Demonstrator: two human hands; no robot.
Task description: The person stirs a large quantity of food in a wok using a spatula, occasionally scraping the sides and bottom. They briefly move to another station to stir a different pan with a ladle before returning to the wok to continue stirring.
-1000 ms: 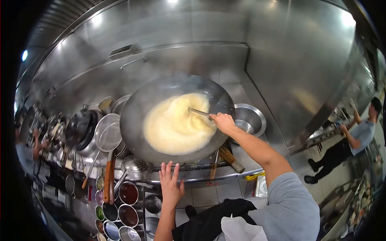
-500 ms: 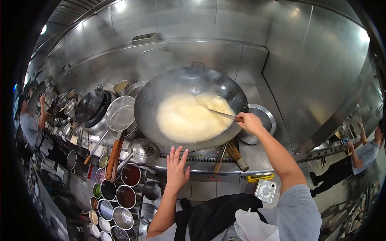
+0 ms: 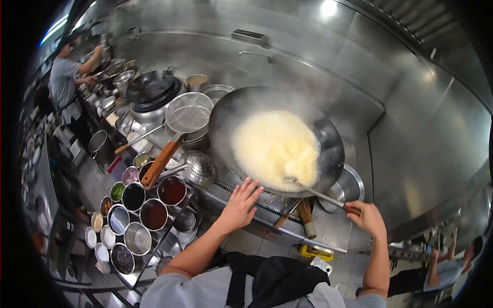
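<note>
A large dark wok (image 3: 331, 146) on the stove holds pale yellow, foamy contents (image 3: 272, 141), with steam rising off them. My right hand (image 3: 368, 218) is closed round the wooden end of a long metal-shafted wok tool (image 3: 324, 196) beyond the wok's front right rim. The tool's shaft crosses that rim, and its head is mostly sunk in the foam near the front edge. My left hand (image 3: 239, 208) is open, palm down with fingers spread, its fingertips right at the wok's front left rim, holding nothing.
A mesh strainer (image 3: 189, 113) and a perforated ladle (image 3: 199, 168) lie left of the wok. Several sauce pots (image 3: 154, 214) stand front left. A bamboo brush (image 3: 306, 218) rests at the stove's front edge, a metal basin (image 3: 353, 185) to the right. Other people work far left (image 3: 64, 87) and far right (image 3: 447, 274).
My right hand has drawn the tool toward me and to the right, bringing its head to the wok's front. The camera view has turned and tilted. My left hand stays by the rim.
</note>
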